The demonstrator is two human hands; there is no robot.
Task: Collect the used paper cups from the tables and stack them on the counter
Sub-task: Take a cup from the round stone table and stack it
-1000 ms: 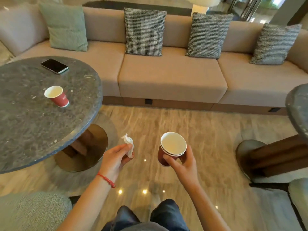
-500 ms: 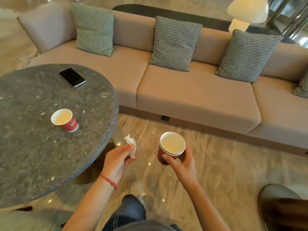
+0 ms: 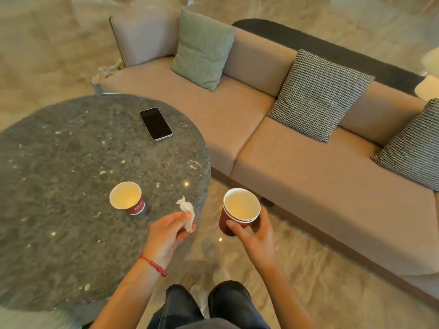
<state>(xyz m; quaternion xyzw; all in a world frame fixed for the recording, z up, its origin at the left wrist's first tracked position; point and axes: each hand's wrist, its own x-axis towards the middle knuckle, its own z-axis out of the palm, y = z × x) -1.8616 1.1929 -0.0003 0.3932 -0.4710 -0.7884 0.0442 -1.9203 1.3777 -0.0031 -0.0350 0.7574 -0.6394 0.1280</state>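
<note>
On the table [image 3: 71, 162], one cup [image 3: 128, 198]; two nested [image 3: 238, 213] in right hand [image 3: 257, 236].

**Reds, creams and greys around a speckled counter**

The round counter [image 3: 71, 210] is dark grey stone flecked with pale chips. On it, a paper cup [image 3: 128, 198] is red outside and cream inside, and a phone [image 3: 155, 123] shows a black screen with a silver edge. The stacked cups [image 3: 240, 211] are darker red with cream interiors and white rims. The crumpled tissue [image 3: 187, 210] is white. A red beaded bracelet [image 3: 153, 264] circles the left wrist. The sofa [image 3: 308, 186] is beige; one cushion [image 3: 203, 48] is plain sage green, two others [image 3: 318, 95] carry a black-and-white houndstooth check. The floor [image 3: 320, 281] is veined beige marble. The trousers [image 3: 213, 307] are dark denim blue.
</note>
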